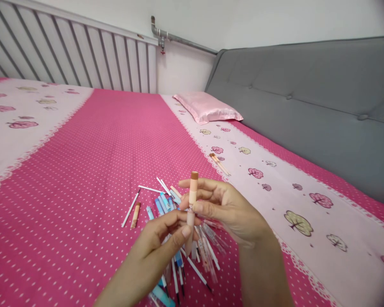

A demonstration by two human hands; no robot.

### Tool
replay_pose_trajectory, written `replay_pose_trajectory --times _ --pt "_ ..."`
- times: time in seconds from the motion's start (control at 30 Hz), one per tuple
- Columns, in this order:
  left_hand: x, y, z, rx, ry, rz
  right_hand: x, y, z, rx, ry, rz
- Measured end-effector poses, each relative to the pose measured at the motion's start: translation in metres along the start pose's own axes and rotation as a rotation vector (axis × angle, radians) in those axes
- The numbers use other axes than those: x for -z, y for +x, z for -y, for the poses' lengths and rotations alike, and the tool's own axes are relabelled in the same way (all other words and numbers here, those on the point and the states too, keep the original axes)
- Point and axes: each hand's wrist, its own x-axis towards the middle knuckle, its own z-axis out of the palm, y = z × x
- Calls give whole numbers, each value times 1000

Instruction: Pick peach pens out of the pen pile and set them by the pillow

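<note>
Between both my hands stands an upright pen (193, 192) with a brown top, a peach upper part and a paler lower barrel. My left hand (161, 238) pinches the lower barrel between thumb and fingers. My right hand (227, 209) grips the peach part higher up, thumb in front. Below and behind the hands lies a heap of pen parts: blue caps (161, 204), clear barrels (206, 256) and white refills (196, 270) with dark tips. Part of the heap is hidden by my hands.
Left of the heap lie a loose brown-and-peach cap (135, 215) and a white refill (130, 208). Two brown-topped pens (220, 164) lie farther right. All rest on a pink dotted bedsheet (115, 140). Beyond are a pink pillow (208, 106), grey headboard (307, 81) and radiator (73, 47).
</note>
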Motion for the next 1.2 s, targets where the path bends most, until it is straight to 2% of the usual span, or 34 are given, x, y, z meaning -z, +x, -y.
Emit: replay_pose_trajectory --times 0.13,0.27,0.57,0.83,1.2 --pt "-1 3 0 -10 118 -132 -2 -1 0 22 -93 -96" --pt "-2 5 2 -7 205 -292 -5 1 -1 27 -104 -79" --pt "-5 6 2 -40 484 -473 -11 4 -4 53 -149 -129" --pt "-4 4 4 -88 654 -567 -19 8 -10 37 -175 -200" --pt "0 8 8 -68 796 -659 -28 18 -19 78 -218 -341"
